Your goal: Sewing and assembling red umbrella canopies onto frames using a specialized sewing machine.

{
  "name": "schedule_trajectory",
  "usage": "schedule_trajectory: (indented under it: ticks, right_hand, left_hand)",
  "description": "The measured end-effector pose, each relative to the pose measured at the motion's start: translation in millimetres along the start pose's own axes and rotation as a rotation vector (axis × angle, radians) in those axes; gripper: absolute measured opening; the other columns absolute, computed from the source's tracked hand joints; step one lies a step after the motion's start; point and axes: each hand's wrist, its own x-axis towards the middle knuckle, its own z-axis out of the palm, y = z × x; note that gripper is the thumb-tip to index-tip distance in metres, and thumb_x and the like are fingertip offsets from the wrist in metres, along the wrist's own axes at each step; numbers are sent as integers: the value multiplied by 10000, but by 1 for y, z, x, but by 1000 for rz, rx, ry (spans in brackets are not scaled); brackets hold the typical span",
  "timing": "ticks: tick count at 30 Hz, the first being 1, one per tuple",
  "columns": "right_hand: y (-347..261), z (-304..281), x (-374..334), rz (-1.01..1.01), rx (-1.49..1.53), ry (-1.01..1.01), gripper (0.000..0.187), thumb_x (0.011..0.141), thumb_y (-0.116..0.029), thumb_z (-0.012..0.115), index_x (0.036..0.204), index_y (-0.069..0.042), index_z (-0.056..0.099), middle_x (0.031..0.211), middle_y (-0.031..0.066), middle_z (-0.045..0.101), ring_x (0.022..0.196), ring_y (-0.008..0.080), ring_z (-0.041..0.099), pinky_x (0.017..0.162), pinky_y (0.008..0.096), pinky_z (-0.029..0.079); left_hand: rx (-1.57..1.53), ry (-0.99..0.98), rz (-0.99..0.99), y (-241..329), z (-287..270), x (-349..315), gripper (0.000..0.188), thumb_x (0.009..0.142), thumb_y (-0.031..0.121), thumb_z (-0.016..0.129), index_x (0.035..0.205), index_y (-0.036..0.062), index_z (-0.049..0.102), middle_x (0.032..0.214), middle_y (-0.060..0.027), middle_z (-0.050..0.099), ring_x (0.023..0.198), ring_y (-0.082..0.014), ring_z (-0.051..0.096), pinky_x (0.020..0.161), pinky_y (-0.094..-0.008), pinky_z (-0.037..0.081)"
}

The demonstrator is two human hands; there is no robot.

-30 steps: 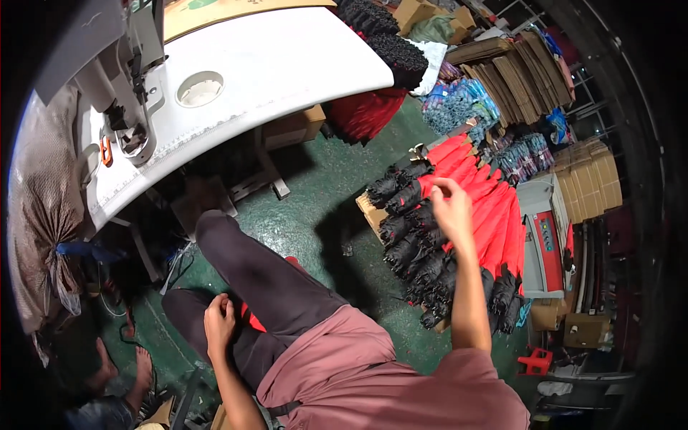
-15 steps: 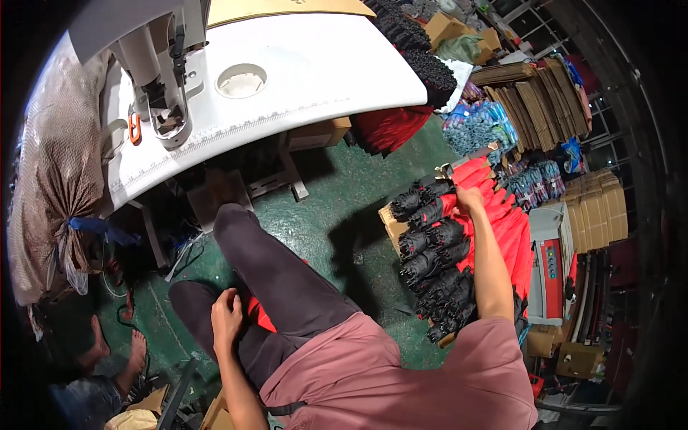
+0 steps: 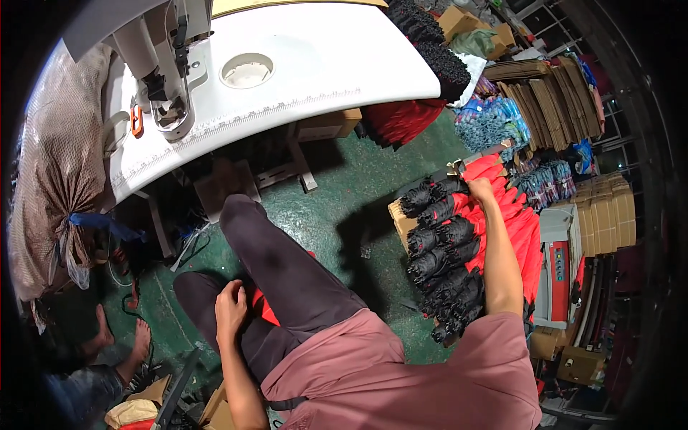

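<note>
My right hand [image 3: 481,188] reaches out to the far end of a stacked pile of what look like folded red umbrellas [image 3: 525,240] with gathered black ends [image 3: 450,261]. Its fingers are closed on a red umbrella there, partly hidden by the hand itself. Resting on my thigh, my left hand [image 3: 231,308] is empty, its fingers loosely bent and a little apart. A piece of red fabric [image 3: 266,309] shows between my legs, beside that hand.
Ahead stands a white sewing machine table [image 3: 322,64] with a machine head [image 3: 168,107] and orange-handled snips [image 3: 137,120]. A large sack [image 3: 64,172] is at left, near another person's bare feet [image 3: 142,340]. Cardboard stacks [image 3: 605,215] and a grey-red machine [image 3: 557,269] stand right.
The view has shifted slightly, so the scene sits a little to the right. My right hand stays at the pile's far end; my left hand remains on my thigh.
</note>
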Motion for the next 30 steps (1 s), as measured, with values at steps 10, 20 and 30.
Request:
schedule_trajectory:
  ticks: [10, 20, 30]
  right_hand:
    - [-35, -20, -80, 26, 531, -504, 171, 959, -182, 629, 853, -63, 691, 680, 57, 655, 479, 125, 554, 406, 274, 389]
    - [-22, -15, -23, 156, -142, 32, 511, 932, -434, 690, 833, 67, 673, 767, 124, 715, 628, 299, 728, 561, 410, 606]
    - [4, 5, 68, -92, -330, -521, 634, 937, -528, 673, 1315, -27, 589, 1349, 197, 592, 1092, 391, 670, 706, 522, 641]
  left_hand:
    - [12, -3, -5, 3, -3, -2, 274, 987, 145, 586, 1154, -39, 699, 1074, -251, 741, 997, -421, 716, 891, -455, 552]
    - [-13, 20, 10, -3, -3, -4, 276, 1001, 146, 589, 1169, -50, 686, 1062, -253, 744, 994, -396, 729, 884, -422, 554]
    - [-30, 27, 16, -8, 0, -1, 258, 1007, 128, 585, 1167, -49, 685, 1052, -244, 750, 992, -368, 742, 891, -400, 558]
